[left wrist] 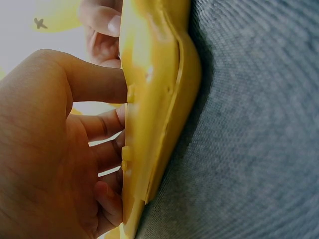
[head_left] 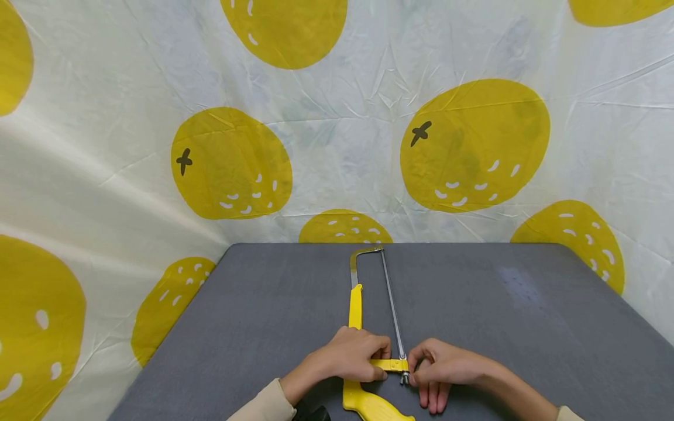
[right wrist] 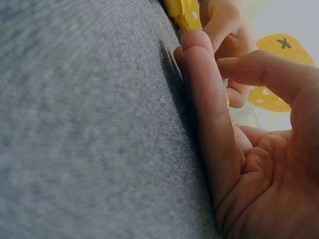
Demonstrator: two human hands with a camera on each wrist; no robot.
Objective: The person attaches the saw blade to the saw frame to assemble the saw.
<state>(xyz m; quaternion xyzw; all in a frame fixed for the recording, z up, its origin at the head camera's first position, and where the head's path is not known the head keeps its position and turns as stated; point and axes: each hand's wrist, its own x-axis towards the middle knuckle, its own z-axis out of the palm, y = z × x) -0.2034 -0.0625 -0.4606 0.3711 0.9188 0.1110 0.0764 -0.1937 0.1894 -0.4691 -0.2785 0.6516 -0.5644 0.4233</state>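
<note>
A hacksaw with a yellow handle (head_left: pixel 378 405) and a yellow front frame lies on the grey surface, its far end pointing away. Its thin metal blade (head_left: pixel 392 304) runs along the right side. At the blade's near end, a small metal wing nut (head_left: pixel 404 379) sticks out below the yellow crosspiece (head_left: pixel 392 365). My left hand (head_left: pixel 354 355) grips the yellow frame beside that crosspiece; the left wrist view shows thumb and fingers along the yellow body (left wrist: pixel 159 99). With thumb and forefinger, my right hand (head_left: pixel 447 365) pinches at the wing nut, which the fingers partly hide in the right wrist view.
The grey padded table (head_left: pixel 274 298) reaches back to a white cloth (head_left: pixel 347 140) printed with yellow fruit shapes, which hangs behind and at both sides. A pale mark (head_left: pixel 518 286) shows on the table's right half. Something black (head_left: pixel 313 414) sits at the left wrist.
</note>
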